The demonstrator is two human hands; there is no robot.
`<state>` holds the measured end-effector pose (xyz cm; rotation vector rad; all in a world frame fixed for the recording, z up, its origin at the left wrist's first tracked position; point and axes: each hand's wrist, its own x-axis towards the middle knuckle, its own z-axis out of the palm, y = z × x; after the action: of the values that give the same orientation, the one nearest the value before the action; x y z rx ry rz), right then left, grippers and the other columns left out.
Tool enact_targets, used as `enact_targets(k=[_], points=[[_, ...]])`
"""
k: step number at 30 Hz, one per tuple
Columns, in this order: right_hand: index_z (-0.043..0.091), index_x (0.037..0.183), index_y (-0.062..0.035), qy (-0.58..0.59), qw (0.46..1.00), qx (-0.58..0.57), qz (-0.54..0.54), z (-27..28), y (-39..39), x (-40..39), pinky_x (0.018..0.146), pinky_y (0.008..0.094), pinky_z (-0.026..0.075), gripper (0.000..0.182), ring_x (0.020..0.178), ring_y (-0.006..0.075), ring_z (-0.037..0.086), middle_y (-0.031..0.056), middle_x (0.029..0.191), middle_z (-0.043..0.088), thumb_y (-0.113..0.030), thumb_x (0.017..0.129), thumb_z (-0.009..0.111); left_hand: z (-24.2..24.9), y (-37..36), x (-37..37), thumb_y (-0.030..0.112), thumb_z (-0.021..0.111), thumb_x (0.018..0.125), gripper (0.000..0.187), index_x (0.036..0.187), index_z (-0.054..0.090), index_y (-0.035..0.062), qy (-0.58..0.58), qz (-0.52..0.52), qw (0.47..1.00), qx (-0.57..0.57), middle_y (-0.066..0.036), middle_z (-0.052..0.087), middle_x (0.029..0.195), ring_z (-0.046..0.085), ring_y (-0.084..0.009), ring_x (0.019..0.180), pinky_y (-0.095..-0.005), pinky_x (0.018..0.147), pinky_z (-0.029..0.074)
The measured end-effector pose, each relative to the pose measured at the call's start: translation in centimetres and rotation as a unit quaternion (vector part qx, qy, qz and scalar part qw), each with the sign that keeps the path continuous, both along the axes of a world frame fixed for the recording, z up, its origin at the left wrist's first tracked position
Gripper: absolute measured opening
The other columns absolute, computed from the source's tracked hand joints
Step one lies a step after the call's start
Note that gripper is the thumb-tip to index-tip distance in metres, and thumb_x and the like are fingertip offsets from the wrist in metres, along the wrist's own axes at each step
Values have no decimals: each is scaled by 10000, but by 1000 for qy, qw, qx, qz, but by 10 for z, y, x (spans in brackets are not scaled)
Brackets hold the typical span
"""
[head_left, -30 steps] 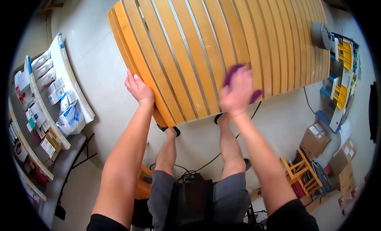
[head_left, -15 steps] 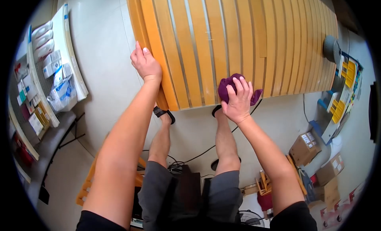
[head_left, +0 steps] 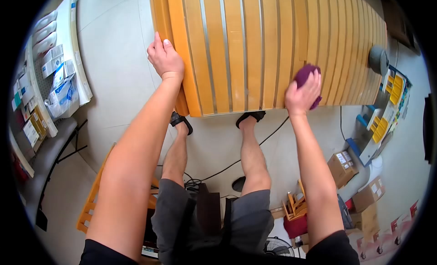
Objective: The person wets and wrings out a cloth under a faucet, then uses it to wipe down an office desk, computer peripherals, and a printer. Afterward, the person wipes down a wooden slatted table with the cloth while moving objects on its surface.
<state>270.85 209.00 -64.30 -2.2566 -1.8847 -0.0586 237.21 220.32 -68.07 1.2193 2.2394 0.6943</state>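
Slatted orange-brown wood forms a long surface (head_left: 232, 51) in front of me, with narrow gaps between its slats. My right hand (head_left: 303, 92) presses a bunched purple cloth (head_left: 306, 72) onto the slats near the front edge, fingers over the cloth. At the left end, my left hand (head_left: 165, 59) rests against the thick wooden side rail (head_left: 178, 46); its fingers are partly spread and no object shows in it. A grey round object (head_left: 378, 60) is at the far right of the slats.
Shelves with boxes and a plastic bag (head_left: 63, 99) stand at the left. Black cables (head_left: 227, 167) lie on the floor near my feet. At the right are cardboard boxes (head_left: 342, 168), yellow trays (head_left: 378, 128) and a small wooden stool (head_left: 296, 205). A fan (head_left: 277, 246) is below.
My right hand and the purple cloth have moved right and slightly away from me across the slats. The left hand remains at the side rail. The view has shifted a little.
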Motion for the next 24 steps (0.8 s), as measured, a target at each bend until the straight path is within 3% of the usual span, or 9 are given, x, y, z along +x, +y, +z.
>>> enact_targets(k=[1, 6, 7, 11, 16, 18, 22, 23, 24], points=[[385, 1294, 43, -17, 998, -1, -55, -6, 12, -18, 1070, 539, 263, 616, 1302, 450, 318, 266, 1368, 385, -213, 760, 555, 0, -1, 1, 283, 405, 962, 458, 1376, 445, 90, 0, -5, 1000, 0, -149, 421, 1288, 382, -329, 1185, -421, 1031, 309], [479, 1289, -21, 108, 960, -130, 223, 17, 2, -228, 1084, 532, 254, 627, 1353, 380, 329, 212, 1418, 407, -338, 754, 559, -30, -2, -18, 268, 420, 965, 447, 1370, 450, 80, 19, -38, 997, 61, -178, 433, 1277, 403, -348, 1173, -417, 1026, 326], [473, 1291, -8, 139, 970, -95, 177, 13, -3, -250, 1094, 524, 243, 641, 1363, 375, 318, 215, 1434, 387, -336, 750, 576, -34, 5, -20, 268, 420, 965, 447, 1370, 450, 80, 11, -43, 996, 71, -178, 433, 1277, 403, -348, 1173, -417, 1026, 326], [483, 1291, 9, 221, 936, -90, 260, 12, -6, -183, 1102, 519, 240, 696, 1358, 366, 332, 211, 1430, 395, -318, 695, 634, -25, -7, -24, 273, 404, 980, 443, 1371, 445, 69, 9, -41, 998, 40, -174, 416, 1291, 423, -337, 1179, -404, 1038, 331], [405, 1336, 89, -33, 999, 15, -31, -12, 20, 83, 1105, 495, 260, 642, 1328, 423, 336, 265, 1406, 394, -247, 798, 505, -15, -4, -20, 252, 370, 993, 435, 1371, 437, 45, -11, -28, 999, 37, -160, 417, 1300, 422, -304, 1202, -380, 1052, 322], [370, 1354, 97, -9, 988, 50, -146, -19, 34, 169, 1112, 476, 249, 635, 1335, 423, 320, 261, 1424, 373, -267, 848, 489, -12, -3, -19, 242, 353, 997, 437, 1370, 429, 28, -31, -8, 999, 20, -158, 411, 1312, 410, -296, 1215, -371, 1057, 315], [381, 1337, 103, -42, 951, 30, -304, -28, 34, 133, 1102, 473, 259, 630, 1315, 432, 337, 293, 1379, 402, -278, 848, 494, -21, -5, -29, 254, 343, 999, 434, 1383, 428, 73, 29, -44, 998, 22, -158, 416, 1299, 424, -300, 1198, -379, 1054, 319], [407, 1295, 113, 123, 966, 2, -228, 1, 36, 74, 1087, 500, 271, 610, 1284, 457, 365, 311, 1324, 437, -261, 822, 501, -24, -4, -31, 254, 343, 999, 434, 1383, 428, 73, 19, -51, 998, 24, -158, 416, 1299, 424, -300, 1198, -379, 1054, 319], [461, 1235, 110, 85, 995, 5, -51, 3, 27, 26, 1067, 530, 285, 589, 1255, 467, 399, 313, 1281, 469, -234, 762, 528, -25, -4, -33, 255, 337, 1000, 433, 1386, 429, 82, 13, -45, 999, 21, -158, 418, 1290, 425, -299, 1195, -380, 1051, 319]])
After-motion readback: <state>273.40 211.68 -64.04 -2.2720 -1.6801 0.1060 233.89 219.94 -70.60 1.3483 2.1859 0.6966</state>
